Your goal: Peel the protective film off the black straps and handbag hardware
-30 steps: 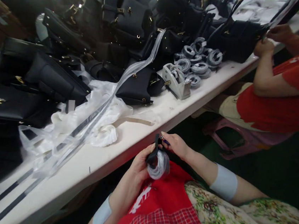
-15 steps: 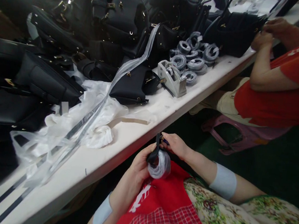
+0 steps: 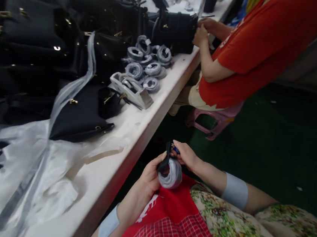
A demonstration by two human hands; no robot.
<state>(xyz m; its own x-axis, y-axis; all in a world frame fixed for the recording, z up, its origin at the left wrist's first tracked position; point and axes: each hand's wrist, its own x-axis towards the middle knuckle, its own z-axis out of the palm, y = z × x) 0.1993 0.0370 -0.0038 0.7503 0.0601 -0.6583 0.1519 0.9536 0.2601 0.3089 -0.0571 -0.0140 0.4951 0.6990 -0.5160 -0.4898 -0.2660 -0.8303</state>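
Over my lap, my left hand (image 3: 149, 176) is closed on a coiled bag strap (image 3: 175, 176), its ring wrapped in clear plastic. The bare black end of the strap (image 3: 166, 158) stands up from the coil, under my left thumb. My right hand (image 3: 187, 155) is closed close by the tip of that end. A small blue piece (image 3: 176, 149) shows between its fingers, with a bit of metal beside it; I cannot make out its kind. My right fingers are partly hidden.
On the white table (image 3: 106, 182) lie crumpled plastic wrap (image 3: 57, 191), a tape dispenser (image 3: 133, 89), several wrapped strap coils (image 3: 152, 69) and a heap of black handbags (image 3: 82, 114). A co-worker in an orange-red shirt (image 3: 238, 62) sits on a pink stool (image 3: 217, 121) at the right.
My view has turned to the right, so the table and the co-worker appear further left. Both hands keep almost the same hold on the strap and its end.
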